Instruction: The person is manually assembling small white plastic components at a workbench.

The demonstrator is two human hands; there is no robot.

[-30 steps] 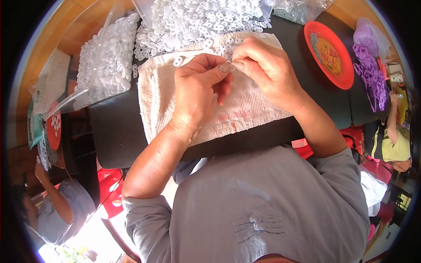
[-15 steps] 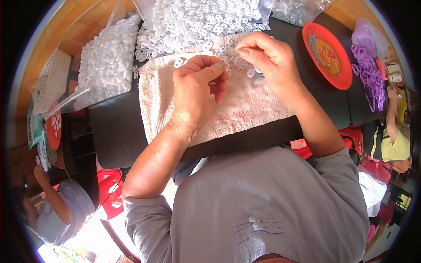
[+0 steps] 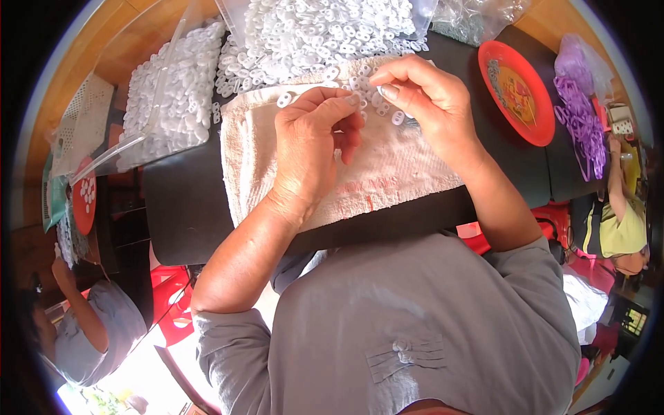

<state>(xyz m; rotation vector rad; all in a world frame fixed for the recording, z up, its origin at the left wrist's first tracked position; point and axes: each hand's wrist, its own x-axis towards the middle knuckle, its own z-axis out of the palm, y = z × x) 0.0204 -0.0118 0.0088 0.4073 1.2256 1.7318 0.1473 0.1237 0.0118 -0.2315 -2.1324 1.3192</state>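
Over a cream towel [image 3: 408, 162], my left hand [image 3: 311, 138] is closed in a pinch, thumb pressed to the index finger and the other fingers curled below. Whatever it grips is hidden. My right hand [image 3: 437, 104] is also pinched, a short gap to the right at about the same height. A small whitish bit shows at its fingertips, too small to name. Between and behind the hands, several flat white oval pieces with two holes [image 3: 398, 117] lie on the towel. One more such piece [image 3: 284, 99] sits near my left knuckles.
Behind the towel is a large heap of white oval pieces [image 3: 311, 34]. A clear bin [image 3: 166, 97] of them stands left. On the right are a red plate [image 3: 543, 131] with grey strands and purple strips [image 3: 581, 131]. Other people sit at both sides.
My right thumb and fingertips have shifted slightly, and a whitish bit now shows at them. My left hand stays pinched in nearly the same place. The whole view has shifted slightly.
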